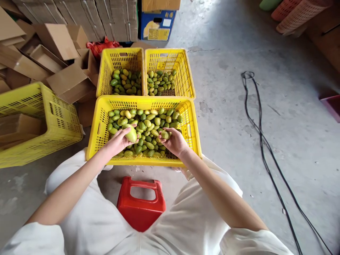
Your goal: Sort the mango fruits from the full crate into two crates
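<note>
My left hand [121, 141] is closed around a large pale-green oval fruit [131, 135], which looks like a mango. In my right hand [176, 143] is a smaller green fruit [165, 134], pinched between thumb and fingers. Both hands are over the front yellow crate [145, 162], where many green and yellowish fruits [149, 145] lie loose in a layer. Two more yellow crates stand against its far side. The back left crate [99, 76] holds green and yellow fruits [127, 86]; the back right crate [190, 79] holds greener ones [160, 84].
A red plastic stool [140, 212] shows between my knees. To the left are a yellow crate [61, 117] with cardboard inside and heaped cardboard boxes [63, 79]. A blue carton [158, 25] stands behind the crates. Black cable [261, 138] runs over the concrete floor at right.
</note>
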`<state>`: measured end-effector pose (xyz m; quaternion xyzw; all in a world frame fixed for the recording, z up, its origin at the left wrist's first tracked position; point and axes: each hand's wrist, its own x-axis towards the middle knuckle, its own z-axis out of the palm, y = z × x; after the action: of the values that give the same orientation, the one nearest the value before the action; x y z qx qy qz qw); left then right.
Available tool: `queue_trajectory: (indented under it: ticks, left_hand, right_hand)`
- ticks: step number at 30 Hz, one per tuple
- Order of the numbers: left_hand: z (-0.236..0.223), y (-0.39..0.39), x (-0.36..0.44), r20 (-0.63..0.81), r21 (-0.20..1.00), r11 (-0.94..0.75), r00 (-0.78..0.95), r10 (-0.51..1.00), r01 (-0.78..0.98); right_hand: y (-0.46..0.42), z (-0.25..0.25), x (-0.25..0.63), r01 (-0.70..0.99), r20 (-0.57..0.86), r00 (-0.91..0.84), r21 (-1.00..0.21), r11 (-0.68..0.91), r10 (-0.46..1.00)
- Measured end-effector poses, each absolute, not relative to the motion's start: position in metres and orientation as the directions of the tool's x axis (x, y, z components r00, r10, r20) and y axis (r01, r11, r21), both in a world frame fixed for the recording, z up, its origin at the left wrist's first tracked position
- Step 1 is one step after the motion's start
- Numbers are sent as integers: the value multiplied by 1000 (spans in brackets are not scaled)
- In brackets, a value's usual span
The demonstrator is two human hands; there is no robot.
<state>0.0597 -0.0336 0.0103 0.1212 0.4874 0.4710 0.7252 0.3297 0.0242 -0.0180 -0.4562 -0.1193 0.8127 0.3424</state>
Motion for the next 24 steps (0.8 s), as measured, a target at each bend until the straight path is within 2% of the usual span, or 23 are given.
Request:
queue_trajectory:
  ticks: [5, 9, 15, 19, 24]
  left_hand:
    - [11, -29, 63, -591, 633, 537, 101, 801, -557]
    - [15, -22, 72, -642, 564, 541, 81, 763, -624]
    - [25, -17, 75, -729, 475, 538, 32, 684, -696]
    - [18, -19, 73, -655, 536, 511, 51, 754, -672]
    - [7, -21, 75, -594, 615, 391, -76, 801, -684]
  right_hand:
    - [21, -15, 325, -430, -629, -326, -565, -704, 705]
    - [20, -10, 322, -420, -578, -370, -594, -686, 727]
    - [25, -13, 318, -469, -601, -406, -510, -721, 689]
    - [26, -14, 316, -446, -604, -410, -521, -728, 683]
    - [24, -13, 312, -438, -559, -363, -604, -666, 746]
